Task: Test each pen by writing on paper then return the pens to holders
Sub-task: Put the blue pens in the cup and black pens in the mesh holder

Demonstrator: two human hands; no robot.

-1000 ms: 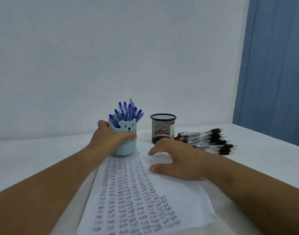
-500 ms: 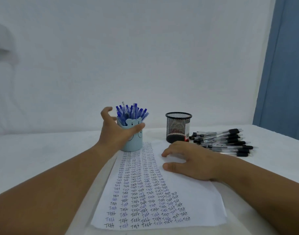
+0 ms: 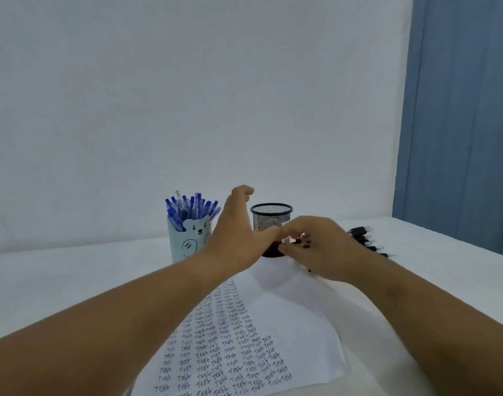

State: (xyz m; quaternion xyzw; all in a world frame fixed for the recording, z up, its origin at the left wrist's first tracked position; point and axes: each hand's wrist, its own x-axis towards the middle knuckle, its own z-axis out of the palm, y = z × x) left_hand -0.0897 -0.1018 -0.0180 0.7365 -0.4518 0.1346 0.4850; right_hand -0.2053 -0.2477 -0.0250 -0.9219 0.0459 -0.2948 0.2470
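Observation:
A light blue bear-faced holder full of blue pens stands at the back of the table. To its right is a black mesh holder. My left hand is spread against the mesh holder's left side, with the thumb at its front. My right hand curls its fingers over the near ends of the black pens lying to the right of the mesh holder; the grip is blurred. A sheet of paper covered in rows of "Test" lies in front of me.
The table has a white cover and ends at a plain white wall. A blue curtain hangs at the right. Both forearms cross above the paper.
My left hand let go of the blue bear holder and moved right to the mesh holder. My right hand lifted off the paper and reached onto the black pens.

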